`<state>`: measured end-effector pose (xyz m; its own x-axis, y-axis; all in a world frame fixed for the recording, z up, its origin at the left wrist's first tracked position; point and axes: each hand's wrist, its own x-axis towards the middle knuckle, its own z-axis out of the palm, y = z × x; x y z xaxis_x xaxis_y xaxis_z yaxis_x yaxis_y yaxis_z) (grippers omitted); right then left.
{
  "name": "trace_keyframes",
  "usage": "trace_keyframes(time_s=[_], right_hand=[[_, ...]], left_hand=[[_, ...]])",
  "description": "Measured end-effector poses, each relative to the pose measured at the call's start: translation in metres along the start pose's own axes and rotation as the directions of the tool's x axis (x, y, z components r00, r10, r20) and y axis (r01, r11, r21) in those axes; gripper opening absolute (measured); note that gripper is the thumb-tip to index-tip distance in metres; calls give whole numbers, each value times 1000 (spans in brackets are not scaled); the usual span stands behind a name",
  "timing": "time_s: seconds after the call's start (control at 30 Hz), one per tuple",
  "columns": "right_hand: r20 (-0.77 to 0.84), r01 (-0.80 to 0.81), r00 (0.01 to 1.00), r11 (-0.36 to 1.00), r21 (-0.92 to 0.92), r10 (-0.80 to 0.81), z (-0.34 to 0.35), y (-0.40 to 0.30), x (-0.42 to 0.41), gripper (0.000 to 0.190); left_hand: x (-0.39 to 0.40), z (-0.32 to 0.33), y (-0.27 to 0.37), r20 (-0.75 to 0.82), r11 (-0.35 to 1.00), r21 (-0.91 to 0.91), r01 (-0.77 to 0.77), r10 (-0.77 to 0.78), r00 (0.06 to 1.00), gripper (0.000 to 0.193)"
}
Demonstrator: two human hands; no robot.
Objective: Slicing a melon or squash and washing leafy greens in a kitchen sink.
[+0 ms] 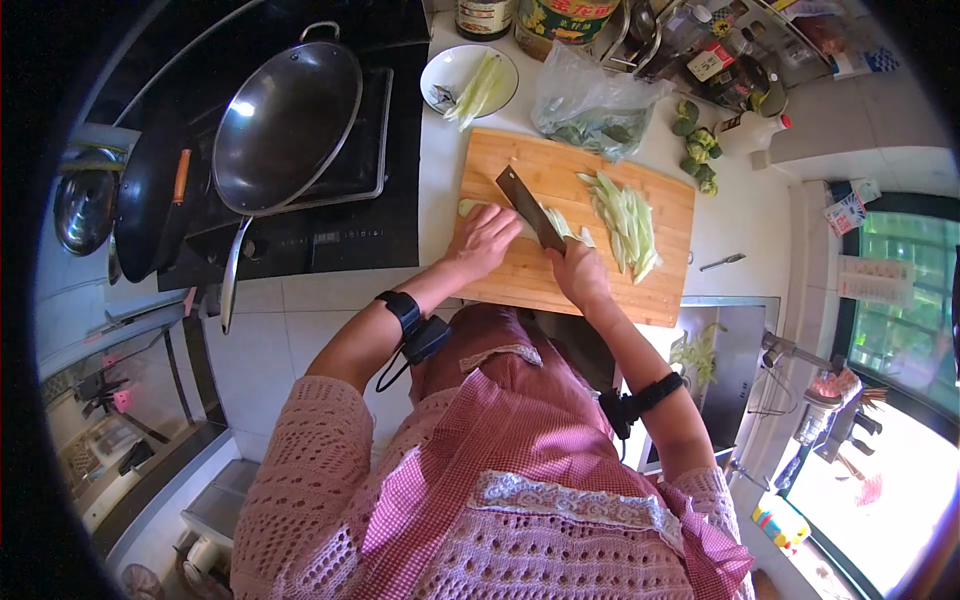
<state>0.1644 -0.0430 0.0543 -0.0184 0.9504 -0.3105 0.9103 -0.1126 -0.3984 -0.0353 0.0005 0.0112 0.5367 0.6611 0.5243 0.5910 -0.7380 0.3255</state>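
Observation:
My right hand [582,274] grips the handle of a kitchen cleaver [527,204], whose dark blade slants up and left over the wooden cutting board [517,283]. To the left of the blade my left hand [486,238] presses down, fingers curled, on a pale green vegetable piece [468,205]; most of it is hidden under the hand. Thin slices [558,222] lie just right of the blade. Farther right on the board is a larger heap of pale green vegetable strips [625,225].
Behind the board stand a white plate [435,73] with vegetable strips and a plastic bag [592,112] of greens. Broccoli florets [701,146] and a small peeler-like tool [723,262] lie rightward. A wok [289,127] rests on the cooktop, left; a sink [724,375] is at right.

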Motion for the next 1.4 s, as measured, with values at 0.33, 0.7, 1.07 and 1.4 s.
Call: trace_keyframes(time_s=[0.33, 0.7, 1.07, 1.4], right_hand=[[-20, 104, 994, 993, -64, -106, -28, -20, -22, 23], [-76, 134, 988, 990, -32, -136, -13, -11, -5, 23], [-62, 101, 993, 995, -12, -102, -4, -11, 2, 26], [-20, 56, 998, 997, -47, -57, 1, -19, 7, 27]], left_hand=[[-7, -4, 2, 81, 996, 7, 92, -93, 992, 23], [-4, -5, -2, 54, 997, -16, 80, -79, 995, 19], [-7, -1, 0, 38, 998, 39, 44, -46, 998, 26], [-3, -3, 0, 18, 999, 33, 31, -32, 999, 28]])
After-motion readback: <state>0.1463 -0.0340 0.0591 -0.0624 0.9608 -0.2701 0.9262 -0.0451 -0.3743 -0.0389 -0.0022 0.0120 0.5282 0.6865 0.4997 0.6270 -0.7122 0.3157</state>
